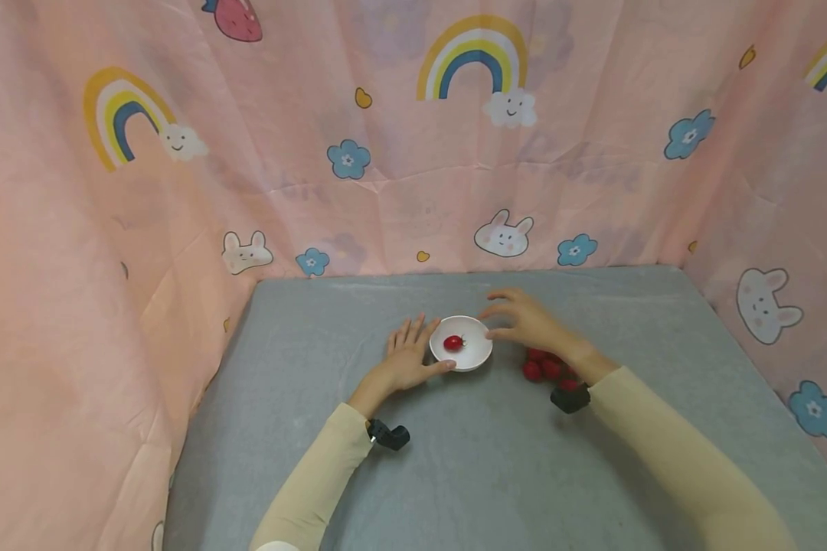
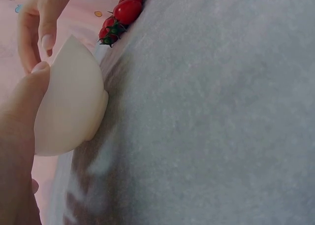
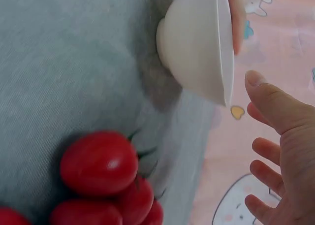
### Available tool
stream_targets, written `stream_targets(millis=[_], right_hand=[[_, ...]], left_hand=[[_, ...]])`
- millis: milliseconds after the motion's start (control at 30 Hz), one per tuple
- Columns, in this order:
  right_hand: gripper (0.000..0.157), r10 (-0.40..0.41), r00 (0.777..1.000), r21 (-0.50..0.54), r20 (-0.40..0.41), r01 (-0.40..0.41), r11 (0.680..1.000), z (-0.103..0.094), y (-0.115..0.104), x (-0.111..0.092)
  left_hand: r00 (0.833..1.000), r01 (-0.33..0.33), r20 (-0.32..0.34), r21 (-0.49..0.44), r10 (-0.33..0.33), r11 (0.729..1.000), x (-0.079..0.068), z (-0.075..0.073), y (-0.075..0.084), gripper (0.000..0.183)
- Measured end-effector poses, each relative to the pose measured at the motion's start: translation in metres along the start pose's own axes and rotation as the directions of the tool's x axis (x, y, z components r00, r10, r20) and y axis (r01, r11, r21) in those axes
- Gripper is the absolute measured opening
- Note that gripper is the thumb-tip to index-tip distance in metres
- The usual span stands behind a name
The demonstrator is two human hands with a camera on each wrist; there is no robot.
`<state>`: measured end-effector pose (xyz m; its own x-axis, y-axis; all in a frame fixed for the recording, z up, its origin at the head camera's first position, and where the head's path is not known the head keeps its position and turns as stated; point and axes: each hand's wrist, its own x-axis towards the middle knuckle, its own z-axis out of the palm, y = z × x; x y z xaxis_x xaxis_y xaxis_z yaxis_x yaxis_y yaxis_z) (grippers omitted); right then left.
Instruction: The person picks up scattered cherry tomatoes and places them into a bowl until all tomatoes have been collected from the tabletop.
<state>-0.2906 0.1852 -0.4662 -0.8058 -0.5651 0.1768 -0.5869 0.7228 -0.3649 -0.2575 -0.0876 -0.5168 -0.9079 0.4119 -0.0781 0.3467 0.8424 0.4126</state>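
A white bowl (image 1: 478, 358) stands on the grey cloth with one cherry tomato (image 1: 452, 343) inside, its small green stem toward the right. My left hand (image 1: 408, 362) lies along the bowl's left side, fingers spread and straight, the thumb at the near rim. In the left wrist view that thumb (image 2: 37, 87) overlaps the bowl's edge. Near the right rim hovers my right hand (image 1: 524, 320), palm toward the bowl, fingers apart and nothing between them. The right wrist view shows a gap between its thumb (image 3: 268, 94) and the rim. Both wrists carry a black camera.
Several cherry tomatoes (image 1: 540, 367) with green stems sit in a pile right of the bowl, partly hidden under my right wrist. A grey cloth (image 1: 469, 459) covers the table. Pink printed curtains (image 1: 400, 207) hang behind and at both sides.
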Motion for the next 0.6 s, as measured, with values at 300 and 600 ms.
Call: stream_targets(millis=[300,600], right_hand=[[0.041,0.077,0.997,0.022,-0.021,-0.077,0.997,-0.010,0.018,-0.020],[0.042,0.110,0.993,0.017,-0.051,-0.109,0.994,-0.019,0.031,-0.040]], left_hand=[[1.000,-0.006,-0.019,0.012,0.006,1.000,0.001,0.001,0.001,0.091],[1.000,-0.010,-0.009,0.000,0.010,1.000,0.001,0.001,0.000,0.093]])
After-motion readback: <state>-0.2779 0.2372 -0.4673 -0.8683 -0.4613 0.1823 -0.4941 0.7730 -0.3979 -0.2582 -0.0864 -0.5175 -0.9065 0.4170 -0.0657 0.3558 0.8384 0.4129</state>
